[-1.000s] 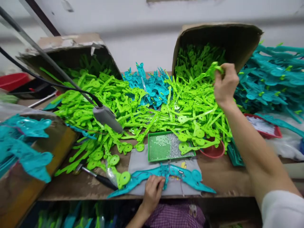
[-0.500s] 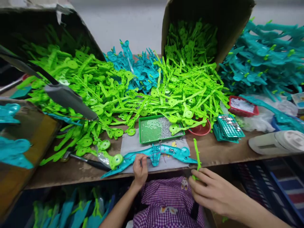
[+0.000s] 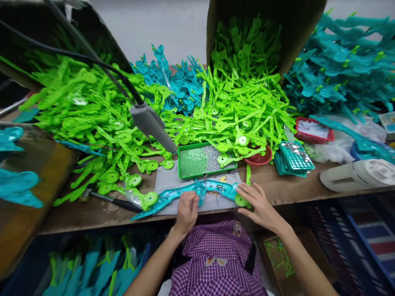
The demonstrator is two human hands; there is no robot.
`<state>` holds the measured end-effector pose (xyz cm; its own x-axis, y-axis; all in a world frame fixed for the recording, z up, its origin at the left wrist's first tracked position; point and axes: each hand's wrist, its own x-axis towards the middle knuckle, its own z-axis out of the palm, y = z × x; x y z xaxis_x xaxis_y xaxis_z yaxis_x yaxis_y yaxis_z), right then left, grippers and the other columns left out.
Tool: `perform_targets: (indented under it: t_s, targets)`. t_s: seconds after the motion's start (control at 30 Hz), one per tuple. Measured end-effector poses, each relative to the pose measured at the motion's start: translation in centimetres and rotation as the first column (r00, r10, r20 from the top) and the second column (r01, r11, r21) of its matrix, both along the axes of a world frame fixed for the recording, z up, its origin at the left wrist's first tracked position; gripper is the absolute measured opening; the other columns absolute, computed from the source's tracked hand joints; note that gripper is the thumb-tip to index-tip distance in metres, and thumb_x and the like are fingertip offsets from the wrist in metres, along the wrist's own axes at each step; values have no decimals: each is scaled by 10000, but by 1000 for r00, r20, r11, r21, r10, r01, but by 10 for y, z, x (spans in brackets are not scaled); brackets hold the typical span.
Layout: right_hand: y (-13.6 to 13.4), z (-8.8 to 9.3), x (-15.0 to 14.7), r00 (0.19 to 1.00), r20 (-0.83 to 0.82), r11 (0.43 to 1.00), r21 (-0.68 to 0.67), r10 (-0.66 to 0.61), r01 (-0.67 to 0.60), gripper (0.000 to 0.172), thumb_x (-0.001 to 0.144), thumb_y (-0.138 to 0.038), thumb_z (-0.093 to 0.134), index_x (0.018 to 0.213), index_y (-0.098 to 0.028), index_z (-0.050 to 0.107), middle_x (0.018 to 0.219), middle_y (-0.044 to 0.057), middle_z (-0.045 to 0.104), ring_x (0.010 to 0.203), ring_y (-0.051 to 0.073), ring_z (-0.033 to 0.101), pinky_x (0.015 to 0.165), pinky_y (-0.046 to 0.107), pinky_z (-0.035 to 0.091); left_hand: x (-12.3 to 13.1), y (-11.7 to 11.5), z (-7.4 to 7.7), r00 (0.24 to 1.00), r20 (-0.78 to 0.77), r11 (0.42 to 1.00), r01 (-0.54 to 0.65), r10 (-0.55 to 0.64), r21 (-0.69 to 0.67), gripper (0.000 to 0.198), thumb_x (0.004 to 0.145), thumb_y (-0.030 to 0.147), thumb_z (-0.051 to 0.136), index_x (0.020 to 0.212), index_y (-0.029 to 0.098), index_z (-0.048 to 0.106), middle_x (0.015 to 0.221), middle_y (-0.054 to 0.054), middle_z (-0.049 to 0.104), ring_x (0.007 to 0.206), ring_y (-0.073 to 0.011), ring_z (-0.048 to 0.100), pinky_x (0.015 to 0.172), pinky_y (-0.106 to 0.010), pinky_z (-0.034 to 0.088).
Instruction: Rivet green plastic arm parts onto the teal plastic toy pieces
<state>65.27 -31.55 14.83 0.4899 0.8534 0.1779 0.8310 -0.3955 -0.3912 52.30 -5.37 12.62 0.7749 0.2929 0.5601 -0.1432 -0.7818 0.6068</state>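
Observation:
A long teal plastic part [image 3: 173, 195] lies on a grey mat [image 3: 166, 181] at the bench's front edge. My left hand [image 3: 187, 211] rests on its middle, fingers curled down on it. My right hand [image 3: 257, 201] lies over its right end, fingers spread, pressing a green plastic piece [image 3: 243, 193] with a round end against the teal part. Just behind stands a green tray [image 3: 203, 160] of small silvery bits.
Heaps of green plastic pieces [image 3: 101, 119] spill from tipped cardboard boxes [image 3: 296, 28]; teal parts [image 3: 339, 65] pile at the right and back. A grey hanging tool [image 3: 152, 125], a screwdriver [image 3: 114, 200], a red bowl [image 3: 262, 158], a teal tray [image 3: 294, 158] and a red tray [image 3: 313, 131] crowd the bench.
My right hand took a green piece from the far pile, drew it back to my lap, and now has set it on the teal part's right end. The hanging tool swung right.

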Motion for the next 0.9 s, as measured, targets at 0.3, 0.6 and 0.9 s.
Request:
perform_targets:
  t_s: [0.3,0.6,0.9]
  targets:
    - [4,-3,6,968,-244,988,126,-58,91,515,890,-384,564,1373,-258,438,1312,100,587,1251,231,520,1116,534,305,64,-27,4,924,-347,979,194,-161,63,202,992,246,350,1017,194,544,987,-61,675,936,-200,610,907,-388,394]
    - [12,-18,8,943,-316,984,103,-108,148,530,850,-427,605,1327,-236,476,1303,102,594,1266,259,507,1137,546,272,56,-17,7,891,-418,961,70,-180,-267,193,975,320,380,910,217,529,905,-49,675,887,-219,605,826,-356,423]
    - [10,-4,6,896,-438,989,82,-76,124,685,921,-386,504,1498,-279,151,1377,65,545,1379,211,371,1179,539,185,59,-1,43,999,30,506,18,17,-863,286,922,498,474,895,214,454,733,18,623,739,-132,611,787,-279,467]
